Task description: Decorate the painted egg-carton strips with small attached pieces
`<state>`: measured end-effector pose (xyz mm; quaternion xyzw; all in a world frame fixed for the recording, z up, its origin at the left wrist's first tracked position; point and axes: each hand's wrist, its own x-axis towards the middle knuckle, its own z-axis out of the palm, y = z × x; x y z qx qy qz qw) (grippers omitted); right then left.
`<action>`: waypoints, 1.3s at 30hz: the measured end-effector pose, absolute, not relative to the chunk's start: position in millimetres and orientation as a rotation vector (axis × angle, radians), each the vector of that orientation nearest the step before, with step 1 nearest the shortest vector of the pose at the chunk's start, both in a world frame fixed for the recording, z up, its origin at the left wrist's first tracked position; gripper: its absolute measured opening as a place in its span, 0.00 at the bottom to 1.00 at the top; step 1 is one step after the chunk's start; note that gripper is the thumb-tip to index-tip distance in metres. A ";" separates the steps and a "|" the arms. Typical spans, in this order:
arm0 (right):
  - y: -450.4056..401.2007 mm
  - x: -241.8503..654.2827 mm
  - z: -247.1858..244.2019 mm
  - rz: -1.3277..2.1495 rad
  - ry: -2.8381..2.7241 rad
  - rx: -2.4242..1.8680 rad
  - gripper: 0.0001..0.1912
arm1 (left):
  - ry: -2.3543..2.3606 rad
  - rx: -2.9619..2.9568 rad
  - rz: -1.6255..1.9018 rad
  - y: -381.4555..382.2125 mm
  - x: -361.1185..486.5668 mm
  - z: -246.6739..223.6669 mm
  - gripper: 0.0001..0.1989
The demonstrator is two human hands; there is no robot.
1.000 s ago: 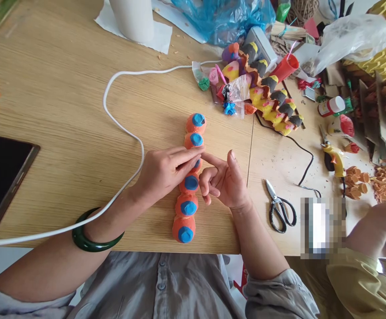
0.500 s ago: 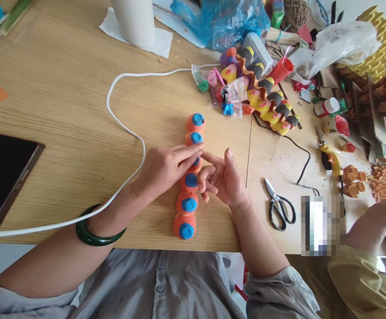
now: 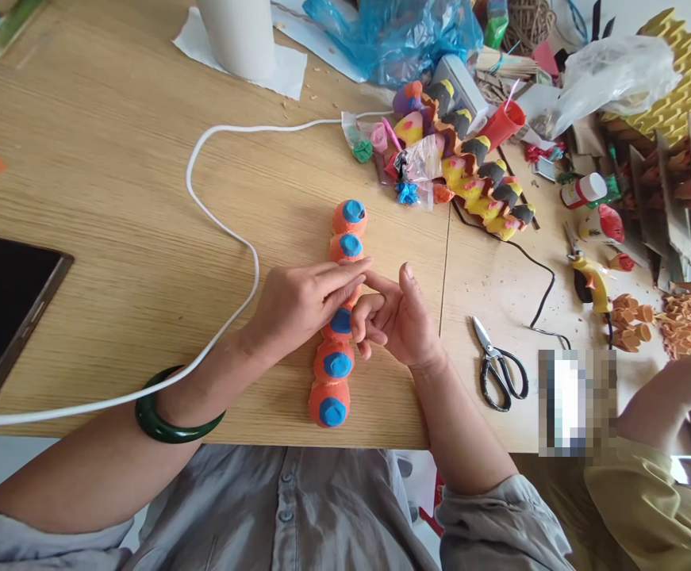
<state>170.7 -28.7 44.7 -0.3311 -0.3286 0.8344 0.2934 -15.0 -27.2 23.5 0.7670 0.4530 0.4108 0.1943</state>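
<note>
Plainly bumpy: orange strip (image 3: 320,388) with blue caps (image 3: 337,365), lying on table (image 3: 113,182) partly beneath left hand (image 3: 294,301), with third bump mostly hidden. Cannot tell left grip; right hand (image 3: 401,321) loose, thumb wide of curled fingers. Dark screen (image 3: 9,309) cut off at left.

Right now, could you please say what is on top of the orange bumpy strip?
Five blue patches show clearly on the orange bumpy strip; the left hand covers one stretch, hiding whatever tops it.
</note>
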 end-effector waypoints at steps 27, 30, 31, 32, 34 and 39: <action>-30.1 177.1 25.0 1.804 -1.121 -0.758 0.27 | 0.909 1.030 1.105 -34.1 -3.2 65.1 0.14; -29.6 176.2 31.1 1.805 -1.090 -0.792 0.32 | 1.055 0.953 1.185 -32.0 -3.7 60.7 0.13; -29.5 175.9 33.0 1.820 -1.075 -0.800 0.35 | 1.104 0.947 1.204 -31.5 -3.9 60.0 0.13; -29.5 175.6 34.5 1.840 -1.061 -0.802 0.37 | 1.138 0.948 1.218 -31.2 -4.2 59.9 0.14; -30.1 175.2 35.4 1.892 -1.053 -0.778 0.42 | 1.153 0.958 1.234 -31.3 -4.3 61.3 0.15; -33.2 176.4 27.6 1.907 -1.122 -0.637 0.42 | 1.028 1.029 1.176 -36.2 -2.1 67.7 0.15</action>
